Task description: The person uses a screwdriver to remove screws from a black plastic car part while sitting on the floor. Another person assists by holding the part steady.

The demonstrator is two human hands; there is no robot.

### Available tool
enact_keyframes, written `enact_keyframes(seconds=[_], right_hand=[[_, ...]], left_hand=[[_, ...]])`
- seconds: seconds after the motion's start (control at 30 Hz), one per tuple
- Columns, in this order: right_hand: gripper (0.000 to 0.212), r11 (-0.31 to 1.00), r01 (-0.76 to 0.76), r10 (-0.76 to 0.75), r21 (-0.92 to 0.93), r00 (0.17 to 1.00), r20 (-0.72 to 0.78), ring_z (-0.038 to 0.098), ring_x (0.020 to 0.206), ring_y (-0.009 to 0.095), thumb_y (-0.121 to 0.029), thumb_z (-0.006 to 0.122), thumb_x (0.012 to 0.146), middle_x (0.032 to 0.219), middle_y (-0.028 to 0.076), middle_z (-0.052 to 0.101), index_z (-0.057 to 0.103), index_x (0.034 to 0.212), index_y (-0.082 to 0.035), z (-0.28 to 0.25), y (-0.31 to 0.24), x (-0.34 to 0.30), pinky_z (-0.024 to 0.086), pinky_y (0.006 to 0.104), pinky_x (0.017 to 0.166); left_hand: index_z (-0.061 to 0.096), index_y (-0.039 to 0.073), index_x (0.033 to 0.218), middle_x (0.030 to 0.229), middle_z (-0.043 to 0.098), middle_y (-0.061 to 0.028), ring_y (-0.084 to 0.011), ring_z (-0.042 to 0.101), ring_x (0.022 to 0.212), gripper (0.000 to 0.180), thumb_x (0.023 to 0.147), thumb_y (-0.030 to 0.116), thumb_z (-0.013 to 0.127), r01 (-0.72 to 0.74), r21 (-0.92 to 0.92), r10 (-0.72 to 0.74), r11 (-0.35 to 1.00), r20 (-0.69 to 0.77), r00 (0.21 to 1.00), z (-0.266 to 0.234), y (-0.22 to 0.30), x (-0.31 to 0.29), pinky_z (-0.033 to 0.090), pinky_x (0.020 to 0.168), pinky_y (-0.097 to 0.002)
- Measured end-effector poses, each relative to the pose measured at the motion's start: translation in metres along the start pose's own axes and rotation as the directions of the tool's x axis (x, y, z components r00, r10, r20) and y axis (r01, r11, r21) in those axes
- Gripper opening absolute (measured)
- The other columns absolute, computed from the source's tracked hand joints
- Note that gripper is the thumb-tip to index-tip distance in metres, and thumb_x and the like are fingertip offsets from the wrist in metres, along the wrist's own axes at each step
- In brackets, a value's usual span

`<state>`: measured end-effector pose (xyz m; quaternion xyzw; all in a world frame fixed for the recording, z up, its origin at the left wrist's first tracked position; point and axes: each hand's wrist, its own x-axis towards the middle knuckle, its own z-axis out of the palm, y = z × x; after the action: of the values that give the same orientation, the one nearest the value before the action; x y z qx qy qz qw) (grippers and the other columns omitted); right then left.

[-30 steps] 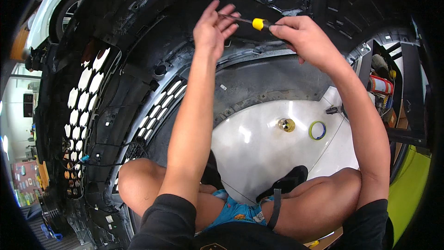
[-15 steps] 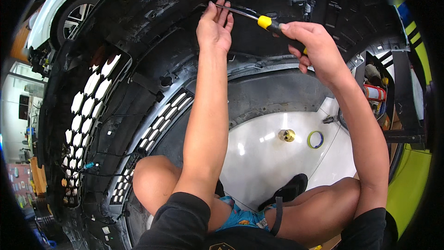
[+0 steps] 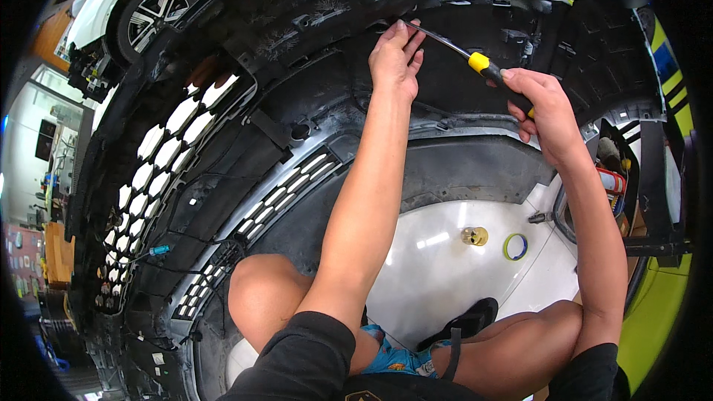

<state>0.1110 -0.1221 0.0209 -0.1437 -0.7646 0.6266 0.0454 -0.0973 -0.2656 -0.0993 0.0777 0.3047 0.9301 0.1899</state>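
Note:
A large black car bumper [image 3: 223,141] with a honeycomb grille lies inside-up around my legs. My right hand [image 3: 538,104] grips the black and yellow handle of a screwdriver [image 3: 479,63], whose shaft slants up and left. My left hand [image 3: 397,56] reaches to the bumper's upper inner edge and pinches the screwdriver's tip where it meets the plastic. Both forearms stretch up from the lower edge.
A white car [image 3: 141,0] with a dark wheel stands at the upper left. On the pale floor lie a small brass-coloured part [image 3: 474,235] and a roll of tape [image 3: 515,246]. A red can [image 3: 610,182] sits on a stand at the right. A blue connector [image 3: 158,250] hangs by the grille.
Both hands have stayed on the screwdriver at the bumper's inner edge. The view has tilted, so hands and bumper sit slightly lower and further right in the picture.

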Motion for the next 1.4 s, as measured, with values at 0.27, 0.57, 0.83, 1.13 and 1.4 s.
enact_keyframes(seconds=[0.27, 0.57, 0.83, 1.13, 1.4], right_hand=[[0.035, 0.999, -0.023, 0.023, -0.041, 1.0, -0.006, 0.036, 0.044, 0.005, -0.035, 0.061, 0.095, 0.06, -0.002, 0.047, 0.071, 0.104, -0.002, -0.002, -0.005, 0.0, 0.034, 0.0226, 0.04], [0.034, 0.998, -0.02, 0.016, -0.066, 0.999, -0.048, 0.038, 0.045, 0.004, -0.033, 0.062, 0.095, 0.06, -0.003, 0.047, 0.071, 0.104, -0.002, 0.002, -0.007, -0.003, 0.034, 0.0227, 0.04], [0.035, 0.999, 0.003, -0.004, -0.043, 1.0, -0.029, 0.038, 0.044, 0.004, -0.032, 0.062, 0.096, 0.059, -0.003, 0.046, 0.07, 0.108, 0.0, 0.004, -0.011, -0.002, 0.033, 0.0224, 0.039], [0.033, 0.997, -0.008, 0.006, -0.073, 1.0, -0.02, 0.04, 0.049, 0.004, -0.031, 0.063, 0.095, 0.06, -0.003, 0.046, 0.071, 0.106, -0.001, 0.004, -0.017, -0.002, 0.034, 0.0222, 0.04], [0.037, 0.782, 0.313, -0.336, -0.539, 0.94, 0.059, 0.051, 0.054, 0.007, -0.03, 0.066, 0.095, 0.066, 0.001, 0.056, 0.07, 0.112, 0.002, -0.004, -0.035, 0.01, 0.041, 0.0259, 0.047]], left_hand=[[0.063, 0.01, 0.118, 0.11, 0.074, -0.0033, -0.0155, 0.068, 0.104, 0.024, 0.099, 0.025, 0.067, -0.085, 0.064, 0.088, 0.994, -0.035, 0.996, 0.006, 0.002, -0.009, 0.044, 0.079, -0.0294], [0.066, 0.011, 0.115, 0.102, 0.073, -0.0007, -0.0115, 0.07, 0.094, 0.021, 0.098, 0.024, 0.068, 0.053, 0.156, -0.011, 0.986, -0.259, 0.966, 0.02, 0.008, -0.022, 0.044, 0.069, -0.024], [0.067, 0.014, 0.11, 0.111, 0.072, -0.0021, -0.0155, 0.067, 0.106, 0.016, 0.096, 0.021, 0.067, 0.011, 0.145, 0.023, 0.989, -0.229, 0.973, 0.028, 0.016, -0.024, 0.042, 0.082, -0.0308], [0.068, 0.012, 0.108, 0.11, 0.072, -0.0026, -0.0162, 0.067, 0.106, 0.016, 0.095, 0.021, 0.069, 0.015, 0.104, 0.01, 0.994, -0.236, 0.972, 0.026, 0.014, -0.025, 0.044, 0.08, -0.0299], [0.068, 0.013, 0.108, 0.109, 0.072, -0.0027, -0.017, 0.067, 0.107, 0.018, 0.096, 0.026, 0.069, -0.005, 0.007, 0.006, 1.0, -0.203, 0.979, 0.018, 0.016, -0.022, 0.045, 0.08, -0.0305]])
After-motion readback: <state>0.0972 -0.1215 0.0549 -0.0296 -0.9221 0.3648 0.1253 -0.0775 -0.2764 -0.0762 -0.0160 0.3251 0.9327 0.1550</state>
